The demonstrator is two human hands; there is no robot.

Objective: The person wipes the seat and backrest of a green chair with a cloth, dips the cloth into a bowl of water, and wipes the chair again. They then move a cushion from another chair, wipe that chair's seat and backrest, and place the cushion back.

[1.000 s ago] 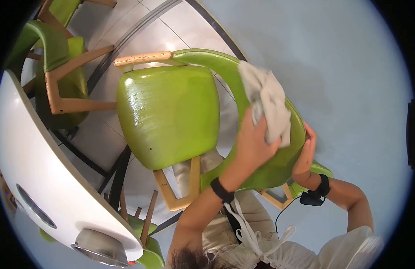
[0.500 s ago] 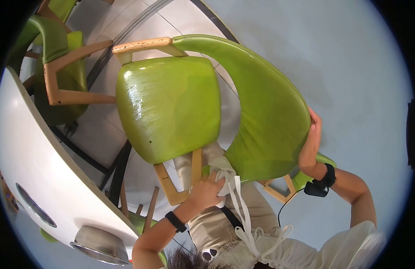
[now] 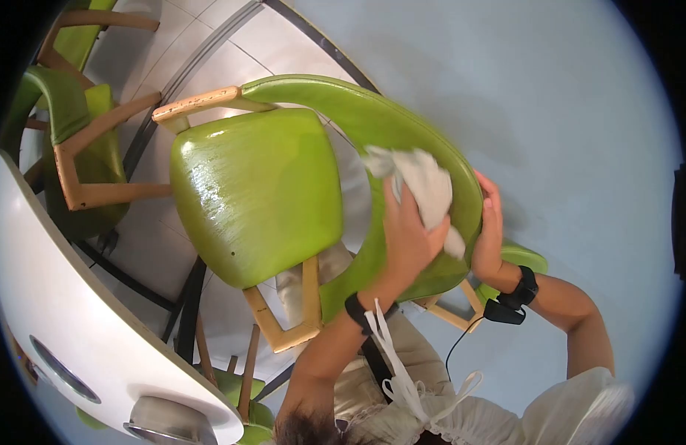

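Note:
My left hand [image 3: 413,237] grips a white cloth [image 3: 429,185] and presses it to the inner face of the green backrest [image 3: 350,111] of a chair. The cloth is crumpled and slightly blurred. At the outer edge of the backrest, my right hand [image 3: 489,230] rests with its fingers round the rim. The chair's green seat [image 3: 257,193] lies to the left of the backrest, with a shiny patch on it. Its wooden armrest [image 3: 202,102] has worn dark marks.
A white table [image 3: 68,297] with a metal bowl [image 3: 168,421] near its edge curves along the lower left. More green chairs [image 3: 98,148] stand at the upper left. Another green seat [image 3: 524,258] is behind my right wrist. Chair legs show below the table edge.
My left hand has moved up and right with the cloth, from beside the lower armrest onto the backrest. The chair appears shifted left and slightly down; my right hand stays at its rim.

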